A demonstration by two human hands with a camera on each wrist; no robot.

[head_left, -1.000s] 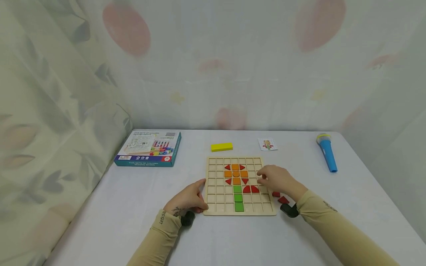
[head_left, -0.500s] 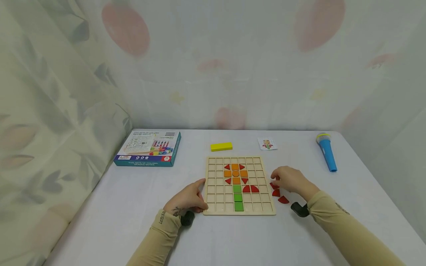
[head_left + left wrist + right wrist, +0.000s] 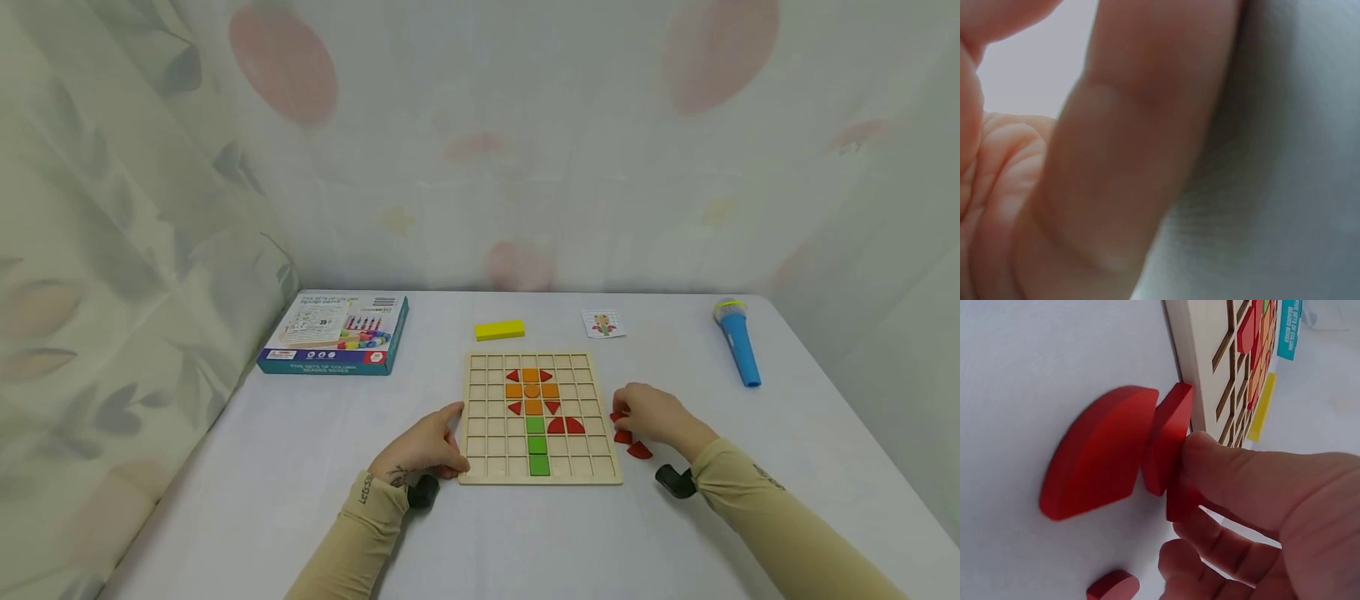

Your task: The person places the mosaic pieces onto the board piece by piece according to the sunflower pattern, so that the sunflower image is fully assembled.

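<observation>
A wooden grid board (image 3: pixel 487 446) lies flat, with orange squares, an orange disc, red triangles, green squares (image 3: pixel 537 445) and two red quarter-circle pieces (image 3: pixel 574 426) set in its cells. At its left edge rests my left hand (image 3: pixel 422 446), thumb by the near corner and index finger farther up; the left wrist view is filled by blurred fingers. My right hand (image 3: pixel 656 417) is just right of the board, pinching a small red block (image 3: pixel 1182 500) between thumb and fingers. Beside it lie a red quarter-circle block (image 3: pixel 1100 453) and another red block (image 3: pixel 1169 437) by the board's edge.
Behind the board are a yellow bar (image 3: pixel 499 331) and a small pattern card (image 3: pixel 603 324). A boxed toy set (image 3: pixel 333 333) lies at the back left, a blue toy microphone (image 3: pixel 738 343) at the back right. White cloth (image 3: pixel 525 542) covers the table.
My right hand has moved from over the board's right cells to the loose red blocks beside it, then slightly nearer me. The left hand stays at the board's edge.
</observation>
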